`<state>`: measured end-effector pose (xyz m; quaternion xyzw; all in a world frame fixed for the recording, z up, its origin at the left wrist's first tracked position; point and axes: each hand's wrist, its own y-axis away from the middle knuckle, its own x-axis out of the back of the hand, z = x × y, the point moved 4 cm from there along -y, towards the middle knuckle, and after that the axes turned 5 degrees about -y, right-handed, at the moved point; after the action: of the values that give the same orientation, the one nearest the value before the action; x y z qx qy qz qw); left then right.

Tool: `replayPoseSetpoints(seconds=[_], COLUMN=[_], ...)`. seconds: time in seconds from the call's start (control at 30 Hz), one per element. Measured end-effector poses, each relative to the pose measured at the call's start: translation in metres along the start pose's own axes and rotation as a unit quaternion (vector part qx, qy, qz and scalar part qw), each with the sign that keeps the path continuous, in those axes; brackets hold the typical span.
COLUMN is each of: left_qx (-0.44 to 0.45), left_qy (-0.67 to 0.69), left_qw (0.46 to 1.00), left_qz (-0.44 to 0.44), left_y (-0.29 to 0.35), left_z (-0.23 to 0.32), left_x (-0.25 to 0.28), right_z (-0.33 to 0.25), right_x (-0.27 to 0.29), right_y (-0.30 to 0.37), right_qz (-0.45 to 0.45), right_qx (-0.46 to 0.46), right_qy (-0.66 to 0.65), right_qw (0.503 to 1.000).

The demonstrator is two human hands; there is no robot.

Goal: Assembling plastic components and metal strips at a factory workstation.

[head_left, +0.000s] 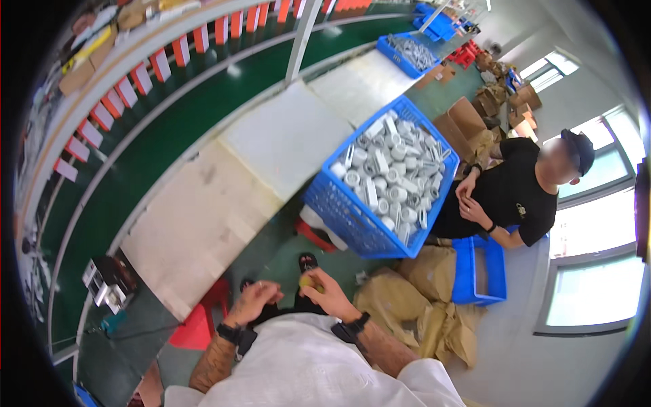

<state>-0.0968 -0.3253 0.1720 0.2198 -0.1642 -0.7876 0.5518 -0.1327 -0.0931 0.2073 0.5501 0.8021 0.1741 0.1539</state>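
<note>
Just in front of my body, my left hand (255,302) is closed, its fingers curled toward the right hand; anything inside it is hidden. Close to its right, my right hand (328,296) is closed around a small yellow-green thing (309,282), too small and blurred to name. A gap separates the two hands. Beyond them to the right stands a large blue plastic crate (352,220), heaped with white and grey plastic parts (390,166). Neither hand touches the crate.
A long workbench (203,210) runs beside a green conveyor (159,146). Red stools (196,329) stand beneath. At right, a person in black (519,186) stands near brown sacks (397,298) and a blue bin (489,298). Another blue crate (400,60) sits farther along the bench.
</note>
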Motion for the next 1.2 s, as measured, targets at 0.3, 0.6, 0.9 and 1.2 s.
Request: replayPoseSetpoints(seconds=[0.3, 0.6, 0.9, 1.2], left_qx=[0.108, 0.193, 0.152, 0.187], left_qy=[-0.35, -0.298, -0.162, -0.125], left_qw=[0.93, 0.931, 0.954, 0.935], left_qz=[0.019, 0.088, 0.202, 0.274], left_y=[0.026, 0.001, 0.055, 0.1], left_z=[-0.252, -0.175, -0.16, -0.195], left_x=[0.03, -0.021, 0.007, 0.013], right_z=[0.241, 0.023, -0.157, -0.47], right_x=[0.164, 0.125, -0.055, -0.248], right_y=[-0.015, -0.111, -0.241, -0.318], right_qz=[0.016, -0.132, -0.281, -0.136], right_qx=[-0.117, -0.174, -0.021, 0.634], right_qy=[0.123, -0.066, -0.14, 0.31], right_qw=[0.985, 0.974, 0.949, 0.696])
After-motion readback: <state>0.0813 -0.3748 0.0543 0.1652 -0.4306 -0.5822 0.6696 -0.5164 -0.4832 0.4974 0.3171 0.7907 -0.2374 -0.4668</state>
